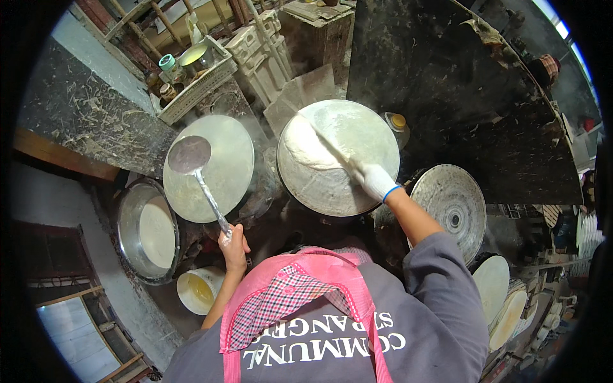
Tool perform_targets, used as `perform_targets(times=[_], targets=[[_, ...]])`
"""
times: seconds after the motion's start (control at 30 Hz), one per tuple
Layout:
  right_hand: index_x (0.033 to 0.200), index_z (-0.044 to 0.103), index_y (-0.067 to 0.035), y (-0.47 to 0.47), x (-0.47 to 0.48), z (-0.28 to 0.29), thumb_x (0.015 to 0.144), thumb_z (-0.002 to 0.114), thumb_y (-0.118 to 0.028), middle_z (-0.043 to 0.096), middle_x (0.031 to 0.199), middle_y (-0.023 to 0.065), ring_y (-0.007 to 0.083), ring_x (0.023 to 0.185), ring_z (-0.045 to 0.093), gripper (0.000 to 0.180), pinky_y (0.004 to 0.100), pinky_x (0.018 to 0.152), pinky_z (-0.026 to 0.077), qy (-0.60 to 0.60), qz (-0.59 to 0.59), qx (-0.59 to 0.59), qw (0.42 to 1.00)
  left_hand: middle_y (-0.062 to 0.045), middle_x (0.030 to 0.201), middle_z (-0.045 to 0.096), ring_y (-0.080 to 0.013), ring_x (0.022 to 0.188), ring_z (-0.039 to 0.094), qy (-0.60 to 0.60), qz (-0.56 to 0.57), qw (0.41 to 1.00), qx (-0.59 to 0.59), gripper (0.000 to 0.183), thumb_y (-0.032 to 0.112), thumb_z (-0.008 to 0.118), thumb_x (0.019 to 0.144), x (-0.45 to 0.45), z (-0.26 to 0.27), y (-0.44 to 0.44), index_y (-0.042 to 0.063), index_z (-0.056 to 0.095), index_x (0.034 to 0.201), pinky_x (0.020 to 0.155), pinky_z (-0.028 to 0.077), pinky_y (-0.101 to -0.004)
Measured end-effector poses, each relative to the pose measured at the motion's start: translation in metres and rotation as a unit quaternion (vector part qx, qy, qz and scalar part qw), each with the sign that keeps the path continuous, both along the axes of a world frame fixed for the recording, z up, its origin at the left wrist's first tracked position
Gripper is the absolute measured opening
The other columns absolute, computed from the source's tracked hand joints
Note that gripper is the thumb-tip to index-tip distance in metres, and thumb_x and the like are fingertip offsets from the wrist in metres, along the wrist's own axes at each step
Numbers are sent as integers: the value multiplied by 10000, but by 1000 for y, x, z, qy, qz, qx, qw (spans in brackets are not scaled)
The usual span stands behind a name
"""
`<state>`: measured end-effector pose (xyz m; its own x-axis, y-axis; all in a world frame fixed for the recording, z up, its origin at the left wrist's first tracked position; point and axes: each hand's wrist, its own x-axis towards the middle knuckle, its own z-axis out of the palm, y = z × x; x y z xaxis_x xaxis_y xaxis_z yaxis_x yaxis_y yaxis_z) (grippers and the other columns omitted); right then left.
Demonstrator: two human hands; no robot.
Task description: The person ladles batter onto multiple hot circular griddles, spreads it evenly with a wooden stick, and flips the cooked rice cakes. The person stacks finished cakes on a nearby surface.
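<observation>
Bare, my left hand (234,246) grips the handle of a metal ladle (189,154), whose round bowl is over a pale round griddle or lid (230,167). My right hand (372,178), in a white knitted glove with a blue cuff, is closed on a long thin spreader or scraper (325,141). The tool's blade lies across white batter (306,146) on the left part of a large round griddle (368,129). The griddle's right part shows a thin, shiny film. Part of the tool's grip is hidden by the glove.
A metal basin (127,239) of white batter stands at left, near a white bucket (184,289) with yellow contents. Beyond are a plastic basket (191,98) of jars and a dark board (431,86). A yellow-capped bottle (398,125) and round metal plate (452,201) are at right.
</observation>
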<state>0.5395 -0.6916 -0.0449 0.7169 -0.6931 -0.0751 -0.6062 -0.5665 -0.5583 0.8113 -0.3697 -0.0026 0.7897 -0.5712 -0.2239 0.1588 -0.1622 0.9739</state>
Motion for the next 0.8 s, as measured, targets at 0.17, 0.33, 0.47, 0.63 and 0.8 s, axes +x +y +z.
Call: perform_targets(times=[0.17, 0.33, 0.47, 0.63, 0.8], targets=[[1394, 408, -88, 60, -74, 22, 988, 482, -322, 662, 907, 228, 410, 815, 648, 474, 479, 703, 521, 81, 82, -4, 993, 7, 492, 426, -81, 372, 372, -17, 1, 1000, 9, 221, 115, 576, 936, -4, 0, 25, 86, 442, 763, 374, 302, -242], [1386, 435, -82, 47, -84, 24, 988, 482, -329, 659, 931, 244, 413, 839, 648, 471, 480, 724, 523, 19, 19, -64, 998, 3, 485, 420, -93, 357, 362, -8, 32, 998, 43, 205, 111, 586, 919, -24, -2, 65, 84, 443, 774, 361, 293, -249], [1325, 498, -51, -13, 1, 11, 998, 440, -318, 656, 912, 276, 451, 864, 627, 426, 503, 760, 497, -27, -24, -18, 999, 2, 485, 425, -94, 354, 366, 8, 21, 999, 46, 200, 116, 588, 924, -34, 5, 62, 83, 452, 781, 363, 301, -245], [1348, 489, -105, 22, -35, 24, 988, 470, -314, 650, 849, 258, 437, 807, 634, 417, 505, 714, 498, 52, 120, 9, 991, 9, 515, 440, -83, 374, 380, -20, -38, 999, 29, 206, 115, 588, 929, -21, 17, 46, 78, 461, 770, 376, 316, -237], [1350, 479, -124, 114, -150, 67, 962, 515, -324, 657, 833, 220, 402, 813, 651, 438, 481, 715, 518, 146, 20, 10, 989, -3, 527, 463, -88, 381, 408, -10, -89, 995, 54, 207, 109, 599, 920, 16, 20, 53, 70, 461, 770, 377, 334, -246]])
